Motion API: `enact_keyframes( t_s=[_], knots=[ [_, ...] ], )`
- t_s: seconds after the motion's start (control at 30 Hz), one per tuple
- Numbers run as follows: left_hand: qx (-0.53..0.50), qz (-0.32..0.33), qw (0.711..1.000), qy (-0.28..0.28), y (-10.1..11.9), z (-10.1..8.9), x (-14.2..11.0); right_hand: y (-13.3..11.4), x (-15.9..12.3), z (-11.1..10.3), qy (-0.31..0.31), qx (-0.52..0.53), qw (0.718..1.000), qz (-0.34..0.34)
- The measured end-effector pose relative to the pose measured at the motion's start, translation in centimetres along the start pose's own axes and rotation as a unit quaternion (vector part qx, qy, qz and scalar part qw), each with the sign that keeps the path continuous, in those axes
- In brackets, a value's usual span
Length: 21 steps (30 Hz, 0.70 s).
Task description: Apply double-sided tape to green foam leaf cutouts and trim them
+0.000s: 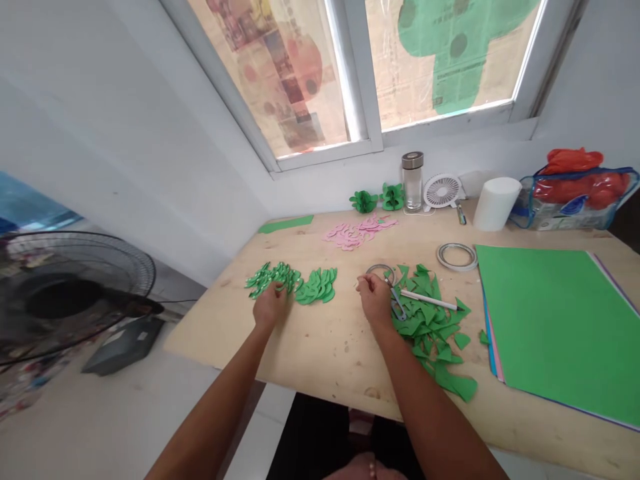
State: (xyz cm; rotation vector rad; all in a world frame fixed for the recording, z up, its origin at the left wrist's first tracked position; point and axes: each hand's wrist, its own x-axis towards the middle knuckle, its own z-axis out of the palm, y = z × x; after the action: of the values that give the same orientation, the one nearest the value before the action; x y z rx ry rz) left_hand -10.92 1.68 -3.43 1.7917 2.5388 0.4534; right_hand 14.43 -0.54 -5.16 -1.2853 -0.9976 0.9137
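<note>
My left hand [270,305] is at the near edge of a heap of green paper cutouts with whitish spots [265,277], its fingers closed on one at the heap's edge. Just right of it lies a fanned group of plain green cutouts [316,287]. My right hand [375,299] is held over the table with thumb and fingertips pinched together; what is between them is too small to make out. Beside its fingers are a tape roll [369,269], a grey tool resembling scissors [399,307] and a white pen [430,299], lying by green paper scraps [430,320].
Green sheets [560,327] are stacked at the right, beside another tape roll [457,268]. Pink cutouts [345,235] lie toward the back. Along the wall stand green paper flowers [364,201], a bottle [413,187], a small fan [443,191] and a white roll [496,205]. A floor fan [65,293] stands left.
</note>
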Motion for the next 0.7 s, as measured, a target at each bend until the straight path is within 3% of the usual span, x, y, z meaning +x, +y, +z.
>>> enact_keyframes(
  t_s=[0.23, 0.5, 0.7],
  knots=[
    [0.002, 0.062, 0.998, 0.011, -0.3, 0.2, -1.9, 0.2, 0.0, -0.1, -0.002, 0.005, 1.0, 0.003],
    [-0.013, 0.056, 0.997, 0.052, -0.4, 0.9, -1.9, 0.4, 0.1, -0.2, -0.004, 0.006, 1.0, 0.004],
    [-0.031, 0.102, 0.993, 0.06, -0.4, 1.1, -4.3, 0.2, 0.2, -0.3, -0.002, 0.013, 1.0, 0.001]
  ],
)
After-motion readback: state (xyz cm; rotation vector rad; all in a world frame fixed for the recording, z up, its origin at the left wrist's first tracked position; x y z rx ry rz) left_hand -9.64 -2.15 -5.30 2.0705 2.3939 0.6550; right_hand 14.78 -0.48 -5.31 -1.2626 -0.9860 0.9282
